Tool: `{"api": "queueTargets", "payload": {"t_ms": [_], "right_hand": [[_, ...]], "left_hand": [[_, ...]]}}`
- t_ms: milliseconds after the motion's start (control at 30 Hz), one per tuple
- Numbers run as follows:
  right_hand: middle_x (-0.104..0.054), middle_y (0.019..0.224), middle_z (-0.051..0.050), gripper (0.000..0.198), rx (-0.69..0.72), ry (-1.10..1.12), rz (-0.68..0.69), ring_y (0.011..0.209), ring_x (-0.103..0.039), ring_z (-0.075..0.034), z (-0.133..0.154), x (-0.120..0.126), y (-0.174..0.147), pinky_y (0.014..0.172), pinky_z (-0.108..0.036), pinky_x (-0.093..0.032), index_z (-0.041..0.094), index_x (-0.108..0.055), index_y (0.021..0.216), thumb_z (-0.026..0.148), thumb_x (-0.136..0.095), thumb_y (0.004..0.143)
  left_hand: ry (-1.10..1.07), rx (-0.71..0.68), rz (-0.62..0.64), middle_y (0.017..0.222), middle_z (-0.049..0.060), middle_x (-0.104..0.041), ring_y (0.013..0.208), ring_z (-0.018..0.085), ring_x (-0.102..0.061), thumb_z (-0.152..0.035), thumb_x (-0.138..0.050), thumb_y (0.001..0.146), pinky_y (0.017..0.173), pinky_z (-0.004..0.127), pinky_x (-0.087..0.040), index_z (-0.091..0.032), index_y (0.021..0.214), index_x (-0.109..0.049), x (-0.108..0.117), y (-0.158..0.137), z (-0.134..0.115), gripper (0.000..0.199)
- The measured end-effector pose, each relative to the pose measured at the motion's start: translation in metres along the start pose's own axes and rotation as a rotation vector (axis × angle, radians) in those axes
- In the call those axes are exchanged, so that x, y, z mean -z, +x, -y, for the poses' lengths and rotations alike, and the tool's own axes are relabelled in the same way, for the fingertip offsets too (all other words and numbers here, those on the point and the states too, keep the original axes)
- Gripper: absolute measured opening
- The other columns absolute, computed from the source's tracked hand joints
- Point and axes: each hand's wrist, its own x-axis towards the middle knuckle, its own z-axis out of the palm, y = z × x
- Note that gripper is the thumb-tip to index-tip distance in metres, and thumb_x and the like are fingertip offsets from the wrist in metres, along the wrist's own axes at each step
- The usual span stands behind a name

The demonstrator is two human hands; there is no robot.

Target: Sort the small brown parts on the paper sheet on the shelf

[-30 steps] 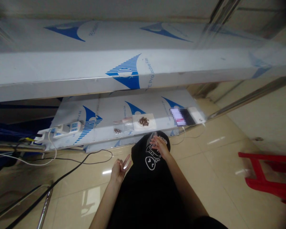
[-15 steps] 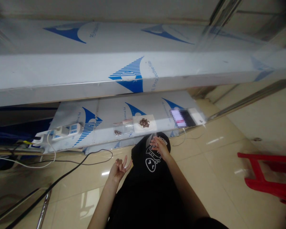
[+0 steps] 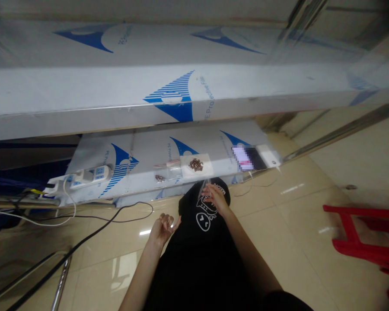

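Observation:
My right hand is over the black clothing on my lap, its fingers pinched on a thin, clear piece that looks like a small plastic bag. My left hand hangs lower and to the left, with some fingers loosely curled and one stretched to the right; nothing shows in it. Ahead on the low shelf lies a white square sheet or tray bearing a heap of small brown metallic pieces. Beside it rests a clear bag with a reddish top strip. A few similar brown pieces are at its left.
A phone with a lit, blurred screen lies right on the low shelf. A white power strip with cables is at left. A film-covered upper surface overhangs. A black cable crosses left; a red stool stands right.
My left hand's fingers have curled in from a more spread pose. My right hand has shifted slightly left, still pinching the clear piece. The view has tilted a little.

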Motion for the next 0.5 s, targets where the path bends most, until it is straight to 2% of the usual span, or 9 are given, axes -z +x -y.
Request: {"api": "queueTargets", "payload": {"t_ms": [67,133,333,500], "right_hand": [[-0.065,0.076,-0.003,0.022,0.008,0.010,-0.003,0.065,-0.065,-0.016,0.000,0.001,0.001,0.043,-0.020,-0.051,0.018,-0.058,0.090,0.031,-0.060,0.072],[-0.065,0.075,-0.002,0.023,0.009,0.021,-0.010,0.065,-0.065,-0.016,0.001,0.003,0.001,0.043,-0.020,-0.051,0.018,-0.058,0.091,0.031,-0.060,0.072],[-0.065,0.075,-0.003,0.021,-0.004,0.032,-0.032,0.064,-0.065,-0.015,0.004,0.006,0.005,0.042,-0.020,-0.051,0.018,-0.057,0.090,0.029,-0.060,0.073],[-0.066,0.076,-0.003,0.021,0.001,0.036,-0.031,0.065,-0.066,-0.016,0.005,0.007,0.006,0.043,-0.020,-0.051,0.018,-0.057,0.091,0.029,-0.060,0.073]], "left_hand": [[-0.004,0.002,0.024,0.036,-0.009,-0.026,0.030,0.004,-0.027,-0.002,-0.028,0.082,0.082,0.042,-0.048,-0.016,0.045,-0.038,-0.002,-0.001,0.002,0.040],[0.003,-0.003,0.032,0.036,-0.009,-0.027,0.028,0.003,-0.019,-0.004,-0.025,0.084,0.076,0.036,-0.050,-0.016,0.045,-0.039,-0.003,-0.001,0.004,0.043],[-0.043,0.012,0.067,0.037,-0.008,-0.028,0.029,0.003,-0.021,-0.005,-0.024,0.086,0.072,0.030,-0.050,-0.016,0.044,-0.039,-0.006,0.002,0.003,0.046],[-0.071,0.000,0.046,0.038,-0.007,-0.030,0.031,0.004,-0.024,-0.006,-0.026,0.087,0.066,0.026,-0.050,-0.015,0.044,-0.038,-0.012,0.004,-0.001,0.046]]}}
